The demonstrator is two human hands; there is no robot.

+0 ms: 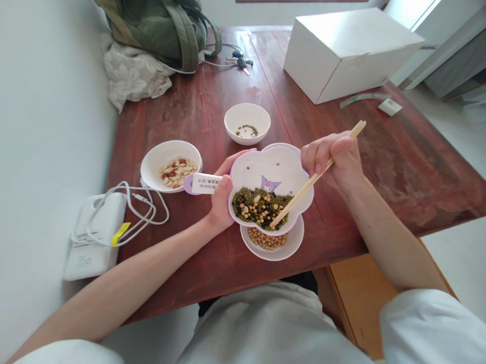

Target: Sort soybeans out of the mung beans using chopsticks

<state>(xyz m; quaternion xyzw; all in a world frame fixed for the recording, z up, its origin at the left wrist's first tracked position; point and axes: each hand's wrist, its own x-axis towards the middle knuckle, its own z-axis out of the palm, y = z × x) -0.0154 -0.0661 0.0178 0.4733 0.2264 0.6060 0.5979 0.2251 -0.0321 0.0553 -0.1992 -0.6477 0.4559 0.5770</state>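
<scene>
Flower-shaped bowl (267,169): white, lilac rim, purple cartoon figure. Beans (258,208) dark green, some yellow. Chopsticks (309,185) pale yellow. Table (410,161) reddish-brown, streaked. Bag (159,28) olive green.

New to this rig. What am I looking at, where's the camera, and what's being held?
This is one picture from a camera worn on a person's head, looking forward and down. There's no machine, just two bare hands. The left hand holds a flower-shaped bowl of mixed green and yellow beans. The right hand holds wooden chopsticks, their tips over that bowl. On the wooden table are a white dish of yellow beans, partly under the bowl, a white bowl of peanuts, and a white bowl with a few green beans.
</scene>
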